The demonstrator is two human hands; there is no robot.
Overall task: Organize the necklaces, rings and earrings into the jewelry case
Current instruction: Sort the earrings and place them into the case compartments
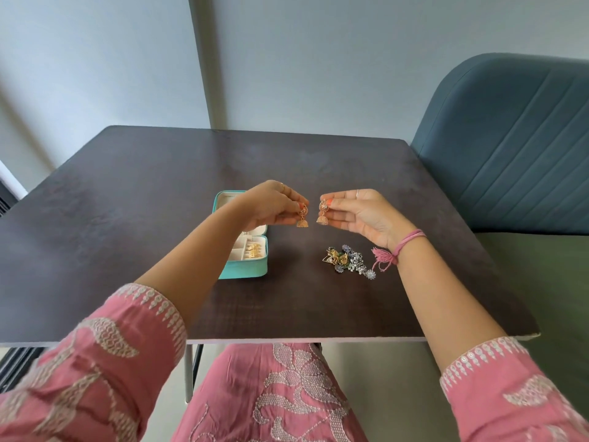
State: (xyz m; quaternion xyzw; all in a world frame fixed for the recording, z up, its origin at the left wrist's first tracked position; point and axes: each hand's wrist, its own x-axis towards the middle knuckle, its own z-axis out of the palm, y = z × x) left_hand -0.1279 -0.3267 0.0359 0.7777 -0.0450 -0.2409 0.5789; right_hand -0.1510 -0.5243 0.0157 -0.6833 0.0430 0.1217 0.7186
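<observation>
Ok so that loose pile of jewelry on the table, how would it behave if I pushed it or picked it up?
The pile of jewelry looks like many small interlocked pieces, so it would probably lift as a tangled clump. Pushed across the table, it would likely drag and spread, not roll. Its small flower parts look delicate, possibly easy to bend.

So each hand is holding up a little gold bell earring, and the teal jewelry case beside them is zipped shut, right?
Not quite. The head view shows the teal jewelry case lying open, its cream compartments visible with gold pieces inside. The rest holds: the left hand and right hand each pinch a gold bell earring above the table.
</observation>
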